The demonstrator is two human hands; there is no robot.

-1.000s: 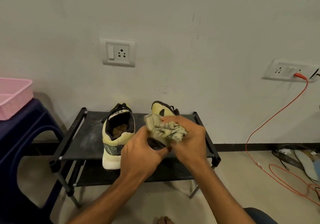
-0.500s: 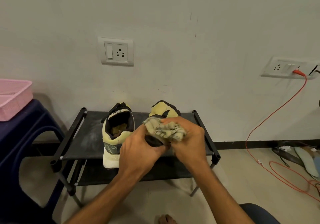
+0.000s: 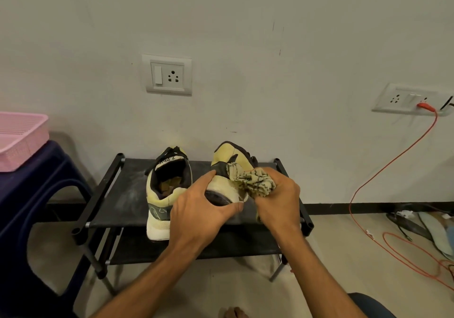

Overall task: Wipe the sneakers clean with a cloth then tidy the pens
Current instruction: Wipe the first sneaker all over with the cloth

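Observation:
Two pale yellow sneakers are over a black shoe rack (image 3: 115, 202). The left sneaker (image 3: 164, 195) stands on the top shelf, heel toward me. My left hand (image 3: 199, 214) grips the heel end of the right sneaker (image 3: 231, 163), tilted with its toe up toward the wall. My right hand (image 3: 277, 202) holds a bunched, patterned cloth (image 3: 255, 181) against that sneaker's side. No pens are in view.
A pink basket (image 3: 19, 136) sits on a dark blue plastic stool (image 3: 32, 195) at the left. An orange cable (image 3: 393, 163) runs from a wall socket (image 3: 405, 100) down to the floor at right, beside slippers (image 3: 432, 229). Another wall socket (image 3: 167, 74) is above the rack.
The right sneaker has tilted further, showing more of its heel and sole edge. My right hand with the cloth has shifted right along the sneaker's side.

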